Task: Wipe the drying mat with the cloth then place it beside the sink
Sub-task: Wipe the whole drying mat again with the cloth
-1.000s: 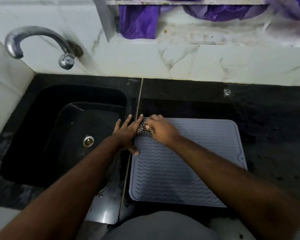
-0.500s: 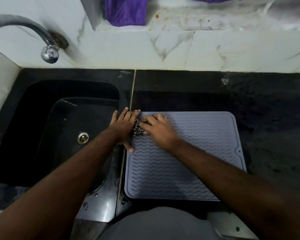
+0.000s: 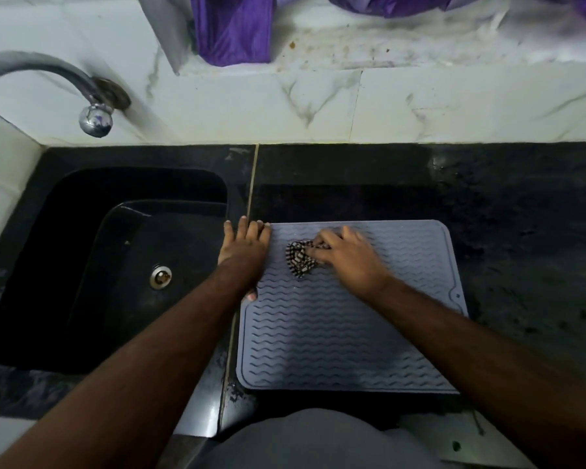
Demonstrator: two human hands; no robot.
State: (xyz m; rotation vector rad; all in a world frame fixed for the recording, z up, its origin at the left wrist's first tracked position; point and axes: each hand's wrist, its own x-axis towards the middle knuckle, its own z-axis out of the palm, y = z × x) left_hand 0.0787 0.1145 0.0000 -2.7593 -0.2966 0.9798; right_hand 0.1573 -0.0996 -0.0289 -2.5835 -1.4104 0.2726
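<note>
Right hand: fingers curled over a small black-and-white checked cloth, bunched and pressed flat against the mat; cloth showing at the fingertips on the hand's left side.

Left hand: open, palm down, fingers extended, gripping nothing; resting on the far left corner of the mat, apparently as an anchor (thumb visible lower down along the same edge).

Grey-blue rectangular silicone drying mat with wavy ribs: flat on the black stone surface, just right of the sink; long axis left to right. Cloth in the far left part, near the top edge; most of the ribbed area lying nearer the body and off to the right of the wiping hand, so remaining strokes probably toward those sides.

Black sunken sink: left of the mat, steel drain at bottom.

Curved metal tap: on the white marble wall above the sink.

Purple fabric: hanging at the ledge above.

Stage, by judgement: wiping under way; placing of cloth not yet done.
</note>
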